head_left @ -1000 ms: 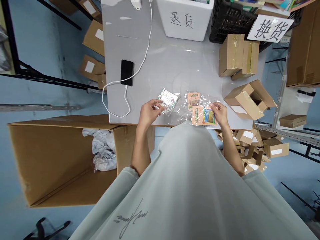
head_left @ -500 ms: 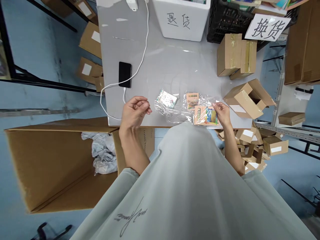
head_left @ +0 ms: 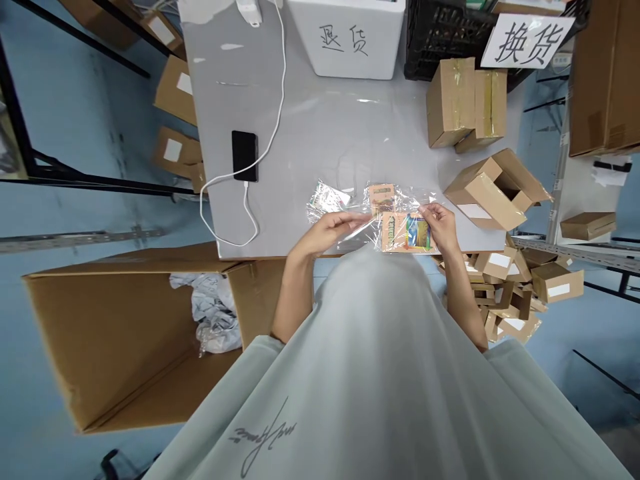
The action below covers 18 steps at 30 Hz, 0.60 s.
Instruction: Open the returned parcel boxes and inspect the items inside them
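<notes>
On the table's near edge lies a clear plastic bag [head_left: 373, 233] with an orange, picture-printed packet [head_left: 407, 232] in or under it. A smaller orange packet [head_left: 382, 198] lies just behind, also among the plastic. My right hand [head_left: 441, 228] pinches the right end of the bag by the larger packet. At its left, my left hand [head_left: 334, 231] has its fingers straight and pressed together on the plastic; its thumb is partly hidden. A white, colour-printed packet [head_left: 327, 199] in clear wrap lies behind my left hand.
A phone [head_left: 245, 155] with a white cable sits on the table's left. Behind are a white bin [head_left: 347, 60] and black crate [head_left: 450, 40]. Cardboard boxes [head_left: 453, 103] and an open one [head_left: 495, 190] stand right. A large open carton [head_left: 125, 347] holds crumpled plastic at lower left.
My left hand has moved right from beside the cable onto the plastic bag. My right hand keeps its pinch, with little movement. The view has shifted slightly.
</notes>
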{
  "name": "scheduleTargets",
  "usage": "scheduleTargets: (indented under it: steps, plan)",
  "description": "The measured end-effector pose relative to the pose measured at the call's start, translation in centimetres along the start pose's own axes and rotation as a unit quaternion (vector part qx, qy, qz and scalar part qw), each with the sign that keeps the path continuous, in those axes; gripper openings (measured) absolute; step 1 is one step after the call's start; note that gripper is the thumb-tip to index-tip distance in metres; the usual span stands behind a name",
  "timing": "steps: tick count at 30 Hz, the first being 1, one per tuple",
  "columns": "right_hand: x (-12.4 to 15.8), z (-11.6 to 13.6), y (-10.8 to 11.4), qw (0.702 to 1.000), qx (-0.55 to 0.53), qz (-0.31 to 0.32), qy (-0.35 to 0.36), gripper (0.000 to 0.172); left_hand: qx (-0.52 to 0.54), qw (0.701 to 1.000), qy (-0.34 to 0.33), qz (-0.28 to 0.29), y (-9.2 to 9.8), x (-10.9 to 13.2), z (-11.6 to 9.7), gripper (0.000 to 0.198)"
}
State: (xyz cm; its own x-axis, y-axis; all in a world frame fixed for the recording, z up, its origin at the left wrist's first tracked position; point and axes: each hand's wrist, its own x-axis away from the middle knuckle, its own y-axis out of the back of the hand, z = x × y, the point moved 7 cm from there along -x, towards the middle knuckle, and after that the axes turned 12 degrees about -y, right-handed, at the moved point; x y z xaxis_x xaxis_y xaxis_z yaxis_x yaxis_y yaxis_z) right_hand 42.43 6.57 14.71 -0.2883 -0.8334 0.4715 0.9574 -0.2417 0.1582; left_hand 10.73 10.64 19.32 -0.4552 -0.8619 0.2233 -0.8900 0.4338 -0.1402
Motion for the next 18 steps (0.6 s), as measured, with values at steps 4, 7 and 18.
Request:
scheduleTargets:
  steps: [4, 7, 18]
  plan:
    - [0.5, -0.2, -0.5, 1.000, -0.002, 0.000, -0.001, 0.057, 0.023, 0.999, 0.027, 0.015, -1.5, -0.1, 2.0, 0.050]
    - [0.9, -0.3, -0.8, 1.000, -0.008, 0.004, -0.008, 0.057, 0.051, 0.995, 0.082, 0.034, -2.1, -0.1, 3.9, 0.053]
    - [2.4, -3.6, -2.1, 0.991, -0.031, 0.082, -0.105, 0.071, -0.027, 0.991, 0.123, 0.039, -3.7, -0.4, 8.2, 0.055]
